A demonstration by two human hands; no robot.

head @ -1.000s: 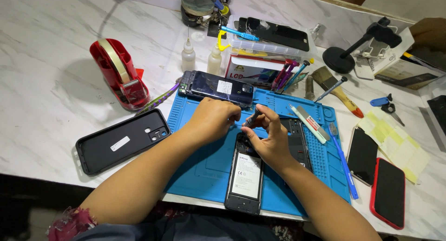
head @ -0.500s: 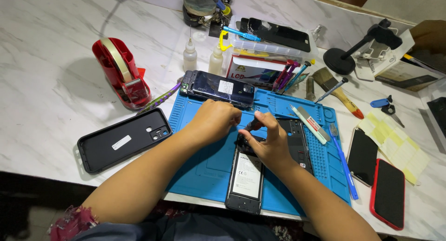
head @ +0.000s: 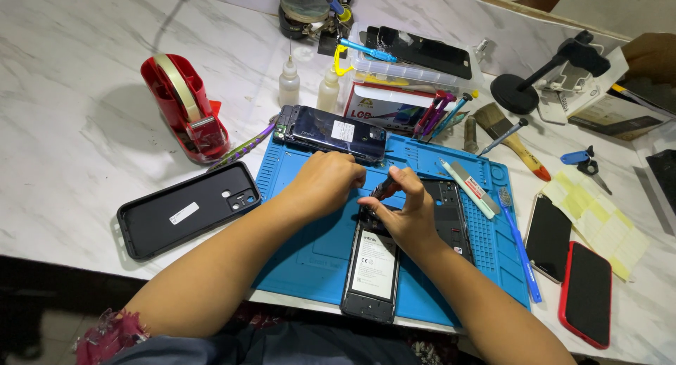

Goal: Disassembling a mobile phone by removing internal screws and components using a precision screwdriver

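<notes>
Pinching a slim screwdriver (head: 385, 189), the right hand (head: 408, 214) is working over the opened smartphone (head: 373, 263), a light, fragile slab best steadied by its edges, while the left hand (head: 325, 182) is curling beside it, grasp unclear.

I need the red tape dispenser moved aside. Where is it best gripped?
Grip the red tape dispenser across its narrow upright body, coming from above, fingers on the two flat sides. It stands upright on the marble table, with open space around it.

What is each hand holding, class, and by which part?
The right hand holds a small screwdriver by its handle, over the opened phone. The left hand steadies it; its grip is hidden.
</notes>
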